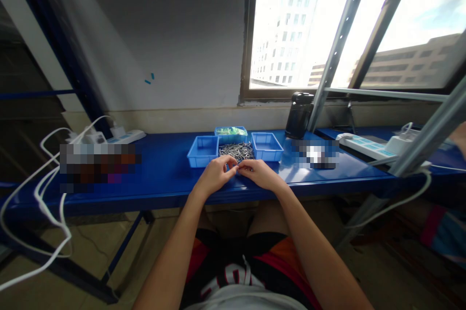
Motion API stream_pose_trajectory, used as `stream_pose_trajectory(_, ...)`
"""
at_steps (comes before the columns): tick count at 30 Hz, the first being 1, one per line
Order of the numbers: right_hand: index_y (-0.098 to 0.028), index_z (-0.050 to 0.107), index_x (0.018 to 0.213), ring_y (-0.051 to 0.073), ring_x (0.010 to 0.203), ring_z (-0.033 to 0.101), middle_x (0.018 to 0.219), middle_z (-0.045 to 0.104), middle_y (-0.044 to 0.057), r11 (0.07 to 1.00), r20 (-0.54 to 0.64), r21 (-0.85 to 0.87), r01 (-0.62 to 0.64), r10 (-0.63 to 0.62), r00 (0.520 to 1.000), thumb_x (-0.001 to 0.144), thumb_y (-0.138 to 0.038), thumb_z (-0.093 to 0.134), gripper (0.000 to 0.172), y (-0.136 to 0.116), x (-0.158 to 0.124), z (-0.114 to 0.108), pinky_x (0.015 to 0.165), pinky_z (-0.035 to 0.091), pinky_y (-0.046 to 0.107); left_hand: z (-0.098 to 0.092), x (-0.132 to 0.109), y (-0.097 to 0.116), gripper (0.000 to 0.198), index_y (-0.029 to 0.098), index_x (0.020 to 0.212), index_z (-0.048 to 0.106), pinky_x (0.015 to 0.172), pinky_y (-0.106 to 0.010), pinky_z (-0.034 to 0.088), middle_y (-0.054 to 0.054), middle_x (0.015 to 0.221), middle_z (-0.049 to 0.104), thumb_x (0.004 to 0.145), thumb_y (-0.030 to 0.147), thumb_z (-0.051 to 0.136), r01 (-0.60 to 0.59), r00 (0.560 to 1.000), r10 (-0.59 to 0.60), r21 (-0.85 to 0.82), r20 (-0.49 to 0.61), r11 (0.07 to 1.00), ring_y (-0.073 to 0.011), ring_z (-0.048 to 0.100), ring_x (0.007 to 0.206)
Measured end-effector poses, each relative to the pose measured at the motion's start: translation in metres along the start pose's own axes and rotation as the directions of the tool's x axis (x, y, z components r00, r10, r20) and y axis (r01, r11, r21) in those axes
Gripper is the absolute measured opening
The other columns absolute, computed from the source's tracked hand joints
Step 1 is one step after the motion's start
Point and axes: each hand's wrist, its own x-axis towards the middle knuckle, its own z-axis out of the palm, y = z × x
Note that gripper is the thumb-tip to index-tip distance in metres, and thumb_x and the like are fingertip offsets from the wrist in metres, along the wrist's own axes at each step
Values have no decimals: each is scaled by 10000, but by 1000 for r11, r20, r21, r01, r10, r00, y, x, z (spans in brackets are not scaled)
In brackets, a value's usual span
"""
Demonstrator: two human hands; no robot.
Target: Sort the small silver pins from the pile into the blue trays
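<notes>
My left hand (pixel 215 174) and my right hand (pixel 261 174) meet fingertip to fingertip at the near side of a pile of small silvery metal pieces (pixel 236 150), which look like screws. Both hands are closed in a pinch. Anything between the fingertips is too small to make out. A blue plastic bin (pixel 198 161) stands left of the pile, and another blue bin (pixel 269 155) stands to its right; no contents show in either. Behind the pile, a smaller blue bin (pixel 230 138) holds green-tinted clear plastic packets (pixel 231 131).
The blue table (pixel 163 174) backs onto a wall and window. White cables (pixel 41 201) and a power strip (pixel 128 137) lie left. A black container (pixel 299 115), metal post (pixel 337 40) and second power strip (pixel 366 146) are right. Blurred patches hide items on both sides.
</notes>
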Motion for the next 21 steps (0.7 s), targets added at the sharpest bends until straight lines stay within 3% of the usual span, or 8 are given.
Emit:
stream_pose_trajectory(9, -167, 634, 835, 123, 623, 499, 678, 590, -2, 999, -14, 1, -32, 32, 999, 820, -301, 491, 196, 0, 0, 0, 595, 374, 222, 1, -1, -1, 242, 184, 993, 642, 671, -240, 447, -31, 930, 653, 792, 254, 526, -57, 998, 59, -60, 37, 997, -125, 556, 716)
stream_pose_trajectory(14, -174, 625, 871, 123, 629, 508, 706, 604, 5, 999, -15, 48, -25, 25, 1000, 835, -318, 476, 211, 2, 0, 0, 600, 383, 222, 4, 1, -5, 310, 178, 1086, 613, 707, -247, 467, -41, 981, 663, 804, 249, 507, -19, 999, 18, -33, -40, 999, -134, 583, 749)
stream_pose_trajectory(17, -173, 622, 895, 125, 631, 517, 709, 609, 8, 996, -16, 83, -32, 34, 999, 844, -328, 463, 228, 1, -1, 0, 597, 389, 222, 4, 2, -8, 292, 171, 1046, 632, 731, -260, 467, -51, 984, 668, 809, 280, 501, 23, 998, -20, 33, -65, 999, -153, 594, 777)
stream_pose_trajectory(21, -169, 631, 884, 122, 637, 508, 709, 605, 7, 997, -31, 73, -21, 24, 999, 834, -329, 477, 227, 0, -1, 0, 601, 387, 221, 3, 2, -7, 237, 188, 942, 654, 695, -250, 460, -26, 883, 678, 805, 311, 505, 11, 1000, -12, 68, 3, 998, -147, 592, 719)
